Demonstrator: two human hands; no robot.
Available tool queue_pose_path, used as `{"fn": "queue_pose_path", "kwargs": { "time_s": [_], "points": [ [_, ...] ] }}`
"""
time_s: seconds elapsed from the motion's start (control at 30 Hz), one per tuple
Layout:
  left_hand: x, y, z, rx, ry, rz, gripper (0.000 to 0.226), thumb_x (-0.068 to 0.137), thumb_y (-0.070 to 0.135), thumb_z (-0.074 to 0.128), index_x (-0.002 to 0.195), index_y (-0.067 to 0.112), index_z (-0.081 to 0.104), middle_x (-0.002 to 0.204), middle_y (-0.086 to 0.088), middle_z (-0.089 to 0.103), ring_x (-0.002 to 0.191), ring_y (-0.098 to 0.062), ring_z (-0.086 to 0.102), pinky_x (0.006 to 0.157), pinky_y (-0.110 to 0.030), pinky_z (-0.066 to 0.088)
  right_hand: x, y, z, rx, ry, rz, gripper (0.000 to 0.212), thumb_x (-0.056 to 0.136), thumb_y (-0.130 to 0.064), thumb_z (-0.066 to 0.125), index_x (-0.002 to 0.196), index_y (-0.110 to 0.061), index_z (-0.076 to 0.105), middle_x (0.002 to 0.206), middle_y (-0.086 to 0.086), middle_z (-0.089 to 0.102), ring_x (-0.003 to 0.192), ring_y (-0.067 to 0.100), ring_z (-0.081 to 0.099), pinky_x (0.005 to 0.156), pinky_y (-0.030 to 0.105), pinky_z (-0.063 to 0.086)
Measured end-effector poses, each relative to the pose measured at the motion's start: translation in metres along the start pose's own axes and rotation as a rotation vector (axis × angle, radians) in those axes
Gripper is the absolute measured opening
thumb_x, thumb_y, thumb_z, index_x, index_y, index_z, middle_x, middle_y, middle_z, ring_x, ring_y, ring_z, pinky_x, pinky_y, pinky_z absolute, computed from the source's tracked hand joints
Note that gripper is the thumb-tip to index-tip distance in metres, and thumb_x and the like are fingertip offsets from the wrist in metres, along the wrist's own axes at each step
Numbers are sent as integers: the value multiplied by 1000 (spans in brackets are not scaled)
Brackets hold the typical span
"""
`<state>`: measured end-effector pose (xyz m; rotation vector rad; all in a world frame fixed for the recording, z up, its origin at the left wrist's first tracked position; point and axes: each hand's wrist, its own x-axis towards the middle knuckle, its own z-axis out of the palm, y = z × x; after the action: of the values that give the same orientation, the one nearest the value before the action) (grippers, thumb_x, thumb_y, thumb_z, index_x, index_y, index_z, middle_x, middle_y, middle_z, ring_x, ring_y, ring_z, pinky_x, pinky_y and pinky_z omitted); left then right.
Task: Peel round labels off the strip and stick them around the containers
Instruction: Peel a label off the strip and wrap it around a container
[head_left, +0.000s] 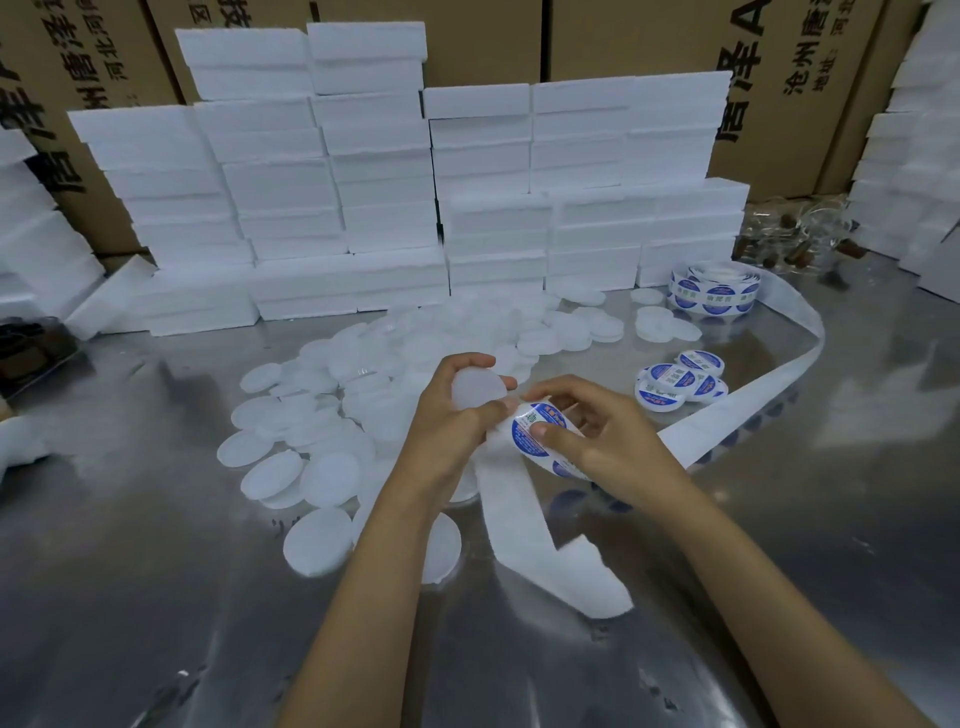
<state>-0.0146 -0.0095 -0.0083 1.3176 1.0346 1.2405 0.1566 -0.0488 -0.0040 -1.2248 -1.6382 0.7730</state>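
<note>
My left hand (447, 421) grips a round, flat, translucent white container (478, 391) above the table's middle. Just right of it, my right hand (602, 436) pinches the white label strip (514, 514), its thumb pressing on a round blue-and-white label (530, 435) at the strip's bend. The empty backing hangs down to the table in front of me. The rest of the strip runs right and back to a label roll (714, 291). Several labelled containers (680, 382) lie at the right. A heap of plain white containers (332, 415) spreads to the left.
Stacks of white foam boxes (415, 197) form a wall along the back of the shiny metal table (156, 597), with cardboard cartons behind. More foam boxes stand at the far left and far right. Small brown bottles in clear wrap (800, 244) lie at the back right.
</note>
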Motion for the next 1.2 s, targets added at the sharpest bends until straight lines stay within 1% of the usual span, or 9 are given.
{"fn": "queue_pose_path", "kwargs": {
  "time_s": [0.07,0.17,0.4,0.53,0.63,0.8,0.93,1.07,1.2],
  "points": [
    [0,0,0,17,-8,-13,40,87,8,74,117,30,58,113,1,73,103,-27,71,91,-46,59,0,2,2,-63,44,-44,24,87,-18,73,98,-39,67,101,-17,67,89,4,61,73,14,51],
    [2,-1,-1,12,-17,-22,41,87,9,75,118,29,59,111,2,73,101,-25,72,92,-46,59,0,4,3,-132,72,-83,31,87,-21,74,92,-49,62,104,-20,59,95,-3,56,74,8,47],
    [4,-5,-2,33,-31,-57,39,86,12,77,113,33,60,95,12,76,87,-12,73,70,-24,59,-2,1,7,-159,107,-190,28,85,-11,74,89,-37,65,106,-16,55,106,5,54,83,8,41],
    [1,-5,-1,61,-90,-62,38,88,4,70,114,30,62,90,12,73,80,-7,71,62,-21,54,-2,-4,-1,289,82,-66,22,86,1,65,83,-20,68,92,-11,70,92,10,65,74,20,51],
    [0,-6,1,105,-168,-75,39,90,1,66,115,30,60,95,12,74,92,-12,68,70,-24,56,-1,-4,-12,676,90,6,21,90,6,56,90,-14,63,91,1,65,84,15,64,70,26,52],
    [-3,-1,2,105,-228,-105,41,85,4,76,117,25,62,105,1,76,89,-12,71,75,-23,58,4,-1,-24,849,157,55,22,90,5,55,97,-16,56,84,1,66,76,14,64,68,26,53],
    [-2,11,8,-45,-104,-136,13,97,24,64,109,20,66,108,-12,74,90,-25,75,79,-30,61,12,-3,-24,761,166,100,26,86,7,62,99,-15,59,82,2,68,76,14,64,70,27,52],
    [-1,19,8,-463,-70,-225,56,105,51,31,119,5,61,111,-20,73,97,-35,73,84,-41,61,24,-17,-9,568,147,86,26,82,4,69,98,-15,63,95,7,70,82,17,66,69,26,53],
    [-6,21,10,-596,-127,-231,78,103,59,18,139,-3,49,131,-27,62,121,-37,63,101,-49,52,28,-23,18,456,152,38,26,80,4,70,93,-18,63,90,-2,68,82,15,67,66,33,58]
  ]
}}
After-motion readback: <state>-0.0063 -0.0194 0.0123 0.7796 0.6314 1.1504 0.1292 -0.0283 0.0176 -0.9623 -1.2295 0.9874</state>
